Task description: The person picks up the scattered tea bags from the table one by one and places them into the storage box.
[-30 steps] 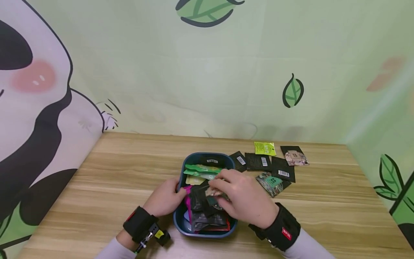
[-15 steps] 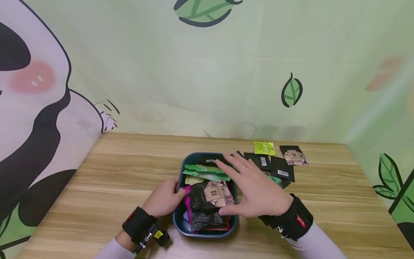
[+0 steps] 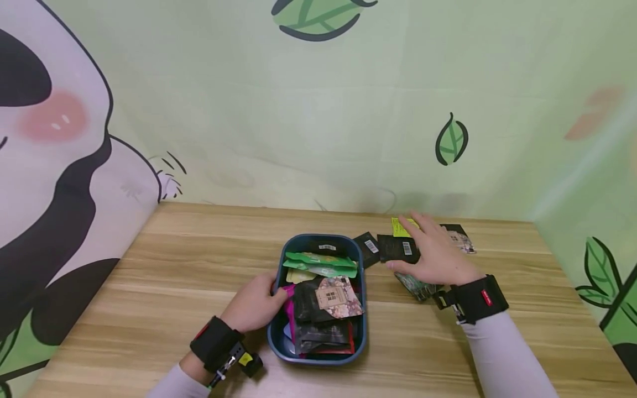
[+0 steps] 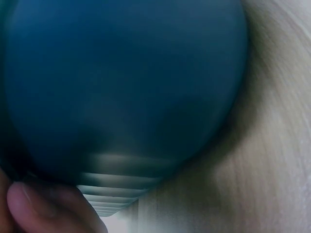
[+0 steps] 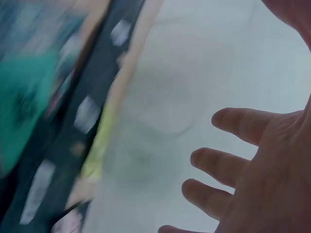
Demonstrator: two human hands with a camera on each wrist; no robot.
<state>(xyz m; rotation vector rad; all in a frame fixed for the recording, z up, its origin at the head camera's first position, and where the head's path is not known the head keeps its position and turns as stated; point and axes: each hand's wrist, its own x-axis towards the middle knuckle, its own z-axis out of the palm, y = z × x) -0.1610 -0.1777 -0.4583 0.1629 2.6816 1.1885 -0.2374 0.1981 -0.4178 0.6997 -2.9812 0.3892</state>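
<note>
A dark blue plastic basket point(image 3: 316, 362) stands on the table, filled with packets. My left hand point(image 3: 254, 304) grips its left rim, thumb over the edge. In the left wrist view the basket's outer wall point(image 4: 121, 82) fills most of the picture, with fingertips point(image 4: 48, 208) at the lower left. On top inside lies a black packet with a floral label point(image 3: 330, 298). My right hand point(image 3: 438, 251) hovers with spread fingers over the loose packets and holds nothing. Below it are a black barcoded packet point(image 3: 395, 249) and a green-labelled packet point(image 3: 415, 284), partly covered.
Behind the right hand lie a yellow packet point(image 3: 400, 228) and a floral black packet point(image 3: 460, 237). Another black packet point(image 3: 367, 249) is beside the basket's far right corner. Green packets point(image 3: 323, 265) stand at the basket's back. A printed wall point(image 3: 318, 138) rises behind the table.
My right hand let go of the floral black packet inside the basket, then moved right and away over the loose packets. The left hand stays on the rim.
</note>
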